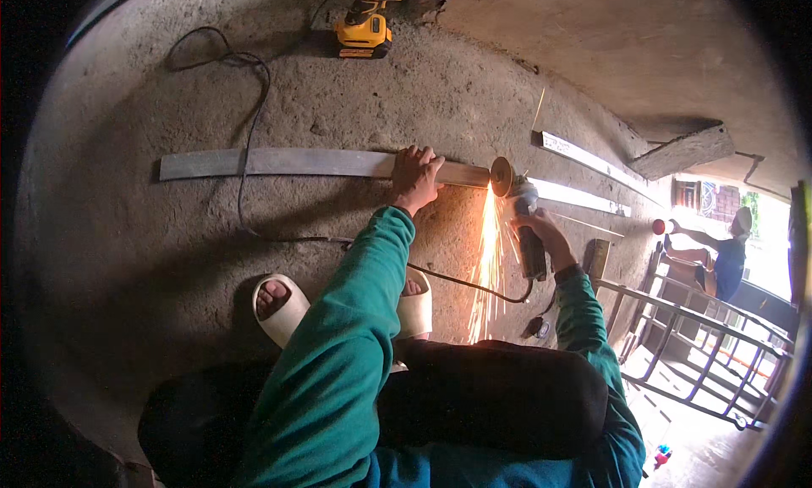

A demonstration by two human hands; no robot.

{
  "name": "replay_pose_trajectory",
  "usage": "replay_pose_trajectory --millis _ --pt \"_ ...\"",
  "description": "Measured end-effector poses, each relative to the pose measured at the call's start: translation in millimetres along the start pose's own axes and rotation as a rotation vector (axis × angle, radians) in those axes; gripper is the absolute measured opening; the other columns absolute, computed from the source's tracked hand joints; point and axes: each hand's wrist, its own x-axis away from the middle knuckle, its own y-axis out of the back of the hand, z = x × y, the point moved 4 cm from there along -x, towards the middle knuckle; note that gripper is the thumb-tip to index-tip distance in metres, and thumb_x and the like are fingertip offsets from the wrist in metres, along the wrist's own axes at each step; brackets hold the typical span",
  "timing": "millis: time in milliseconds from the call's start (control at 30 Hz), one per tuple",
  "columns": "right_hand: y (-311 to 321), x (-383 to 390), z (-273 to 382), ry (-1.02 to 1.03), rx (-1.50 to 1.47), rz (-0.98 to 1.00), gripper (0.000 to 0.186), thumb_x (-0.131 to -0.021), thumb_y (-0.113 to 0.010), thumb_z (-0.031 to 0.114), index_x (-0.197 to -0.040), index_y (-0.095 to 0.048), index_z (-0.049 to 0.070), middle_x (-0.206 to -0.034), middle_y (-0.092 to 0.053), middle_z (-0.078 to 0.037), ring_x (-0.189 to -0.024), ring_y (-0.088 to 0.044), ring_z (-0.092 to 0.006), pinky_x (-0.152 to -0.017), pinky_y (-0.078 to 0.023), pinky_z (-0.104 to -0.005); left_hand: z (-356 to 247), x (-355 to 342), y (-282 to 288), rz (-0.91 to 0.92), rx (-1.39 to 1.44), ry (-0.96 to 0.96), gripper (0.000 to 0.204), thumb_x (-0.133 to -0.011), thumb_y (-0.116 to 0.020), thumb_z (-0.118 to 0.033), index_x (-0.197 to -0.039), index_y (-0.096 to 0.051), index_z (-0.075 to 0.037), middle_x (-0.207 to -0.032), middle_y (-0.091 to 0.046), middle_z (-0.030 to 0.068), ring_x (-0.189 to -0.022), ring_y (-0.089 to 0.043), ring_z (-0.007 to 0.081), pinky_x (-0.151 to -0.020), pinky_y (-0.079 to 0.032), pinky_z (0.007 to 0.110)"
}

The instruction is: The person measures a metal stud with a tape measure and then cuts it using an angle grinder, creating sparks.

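A long flat metal bar (313,161) lies across the rough concrete floor in front of me. My left hand (414,179) is closed over its top, pressing it down left of the cutting spot. In my right hand (545,233) is an angle grinder (531,255), gripped around its dark body. The grinder's round disc (502,175) meets the bar just right of my left hand. Bright orange sparks (486,264) stream from that contact toward me. Beyond the disc, a bright length of metal (579,198) extends right. Whether it joins the bar is hidden behind the grinder.
A black cord (254,124) crosses over the bar's left part and loops near my sandals (282,310). A yellow cordless drill (364,31) stands at the far side. Another metal strip (596,162), a metal ladder-like frame (694,344) and another person (719,255) are at right.
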Motion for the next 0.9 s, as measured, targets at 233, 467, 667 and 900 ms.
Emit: replay_pose_trajectory --millis 233,467,667,900 --pt "4 9 0 0.016 -0.015 0.082 0.022 -0.073 -0.073 0.022 -0.074 -0.065 0.001 -0.065 -0.06 -0.004 -0.052 -0.056 -0.0151 -0.049 -0.044 -0.0312 -2 -1 -9 -0.083 -0.001 -0.062 0.05 -0.066 -0.081 -0.028 -0.111 -0.065 -0.013 -0.107 -0.055 0.0065 -0.107 -0.049 0.0268 -0.096 -0.037 0.042" --pt "29 5 -38 0.403 -0.008 -0.038 0.025 -0.072 -0.075 0.022 -0.086 -0.067 0.002 -0.074 -0.06 -0.004 -0.059 -0.057 -0.0154 -0.053 -0.045 -0.0311 -10 -8 -16 -0.147 0.043 -0.126 0.048 -0.066 -0.08 -0.026 -0.109 -0.065 -0.011 -0.106 -0.055 0.0075 -0.106 -0.049 0.0278 -0.094 -0.037 0.043" --pt "14 -4 -12 0.115 -0.071 0.142 0.021 -0.077 -0.071 0.02 -0.091 -0.068 0.004 -0.081 -0.058 -0.005 -0.067 -0.059 -0.0162 -0.057 -0.047 -0.0309 -13 -5 3 -0.064 0.014 -0.052 0.047 -0.065 -0.081 -0.024 -0.107 -0.066 -0.011 -0.104 -0.056 0.0077 -0.105 -0.05 0.0281 -0.094 -0.037 0.043" --pt "9 -5 2 -0.004 -0.108 0.159 0.022 -0.079 -0.07 0.025 -0.085 -0.066 0.004 -0.08 -0.06 -0.005 -0.067 -0.061 -0.0147 -0.056 -0.048 -0.0286 -6 -3 2 0.002 0.027 -0.017 0.049 -0.065 -0.082 -0.026 -0.108 -0.065 -0.011 -0.105 -0.055 0.0071 -0.106 -0.048 0.0276 -0.097 -0.035 0.044"
